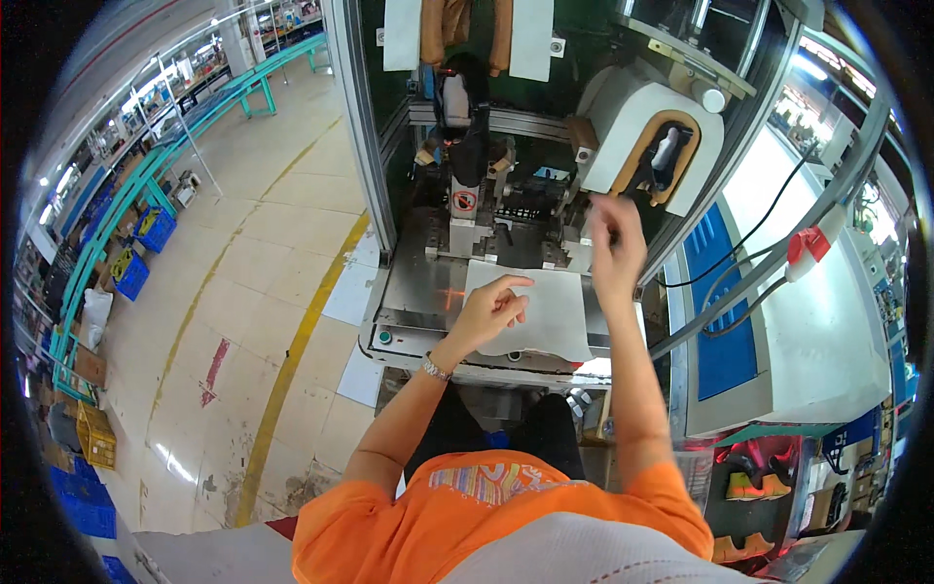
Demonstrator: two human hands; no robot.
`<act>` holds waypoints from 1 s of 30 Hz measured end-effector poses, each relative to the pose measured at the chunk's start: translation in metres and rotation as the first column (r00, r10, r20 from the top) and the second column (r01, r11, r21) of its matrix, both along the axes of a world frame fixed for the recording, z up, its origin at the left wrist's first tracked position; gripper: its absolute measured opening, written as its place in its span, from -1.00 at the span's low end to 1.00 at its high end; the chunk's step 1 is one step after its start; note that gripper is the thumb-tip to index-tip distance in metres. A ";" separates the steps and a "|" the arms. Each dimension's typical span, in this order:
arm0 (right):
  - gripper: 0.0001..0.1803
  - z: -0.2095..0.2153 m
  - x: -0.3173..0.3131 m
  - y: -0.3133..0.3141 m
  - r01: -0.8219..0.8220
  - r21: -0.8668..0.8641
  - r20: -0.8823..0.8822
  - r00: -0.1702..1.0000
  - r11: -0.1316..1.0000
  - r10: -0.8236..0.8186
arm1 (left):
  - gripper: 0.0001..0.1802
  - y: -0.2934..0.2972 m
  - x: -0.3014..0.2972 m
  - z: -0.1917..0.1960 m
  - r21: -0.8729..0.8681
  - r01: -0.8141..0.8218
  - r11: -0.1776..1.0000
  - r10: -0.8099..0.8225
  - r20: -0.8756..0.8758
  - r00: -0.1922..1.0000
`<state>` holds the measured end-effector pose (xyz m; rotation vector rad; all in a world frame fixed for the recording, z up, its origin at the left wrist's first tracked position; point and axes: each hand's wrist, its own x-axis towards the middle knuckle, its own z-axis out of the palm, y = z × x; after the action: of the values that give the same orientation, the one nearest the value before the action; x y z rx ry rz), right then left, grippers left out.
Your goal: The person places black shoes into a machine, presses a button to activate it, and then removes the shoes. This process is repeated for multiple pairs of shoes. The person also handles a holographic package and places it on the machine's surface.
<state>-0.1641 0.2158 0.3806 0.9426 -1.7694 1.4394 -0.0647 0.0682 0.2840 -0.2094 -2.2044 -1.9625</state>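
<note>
My left hand [494,310] hovers over a pale sheet [550,310] on the machine's front ledge. Its index finger points right and the other fingers are loosely bent, with nothing seen in them. Farther right, my right hand [619,251] is raised in front of the machine, slightly blurred. Its fingers are bent but apart, and no object shows between them. Just above it, a dark shoe-shaped piece with a white patch [666,156] sits inside a tan-lined, U-shaped white pad [707,156]. A black shoe-like form [464,122] stands upright on the central post.
Metal posts [362,127] frame the machine. A green button [385,337] sits on its front left corner. At right are a red-and-white plug connector [809,248], hanging cables and a white cabinet [817,331]. Colourful shoes [759,487] rest on a shelf below it.
</note>
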 end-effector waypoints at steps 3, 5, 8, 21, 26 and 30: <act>-0.77 0.073 0.001 -0.074 -0.194 0.077 -0.266 0.941 0.978 0.207 | -0.72 -0.010 0.010 0.007 0.032 -0.072 0.997 0.073 -0.016 0.997; -0.72 0.101 -0.008 -0.119 -0.092 0.162 -0.417 0.896 0.983 0.153 | -0.72 -0.024 0.014 0.006 0.049 -0.111 0.993 0.112 -0.026 0.993; -0.76 0.125 -0.038 -0.151 0.239 0.238 -0.596 0.801 0.941 -0.052 | -0.73 -0.031 0.013 0.010 0.031 -0.150 0.988 0.151 -0.044 0.988; -0.89 0.099 0.010 -0.043 0.046 -0.191 -0.261 0.961 0.981 -0.095 | -0.62 -0.058 0.035 0.084 0.241 -0.524 0.817 0.576 -0.303 0.759; -0.85 0.063 0.023 0.049 0.202 -0.044 0.023 0.979 0.978 -0.201 | -0.49 -0.012 0.016 0.056 0.657 0.108 0.746 -0.156 0.015 0.988; -0.51 0.022 0.045 0.135 0.687 0.212 -0.267 0.725 0.696 -0.634 | -0.63 0.048 -0.006 0.032 0.706 0.066 0.706 -0.414 0.335 0.846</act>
<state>-0.1187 0.3510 0.4031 0.4438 -1.9388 0.6099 -0.0711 0.1162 0.3158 0.1062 -1.5339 -3.1082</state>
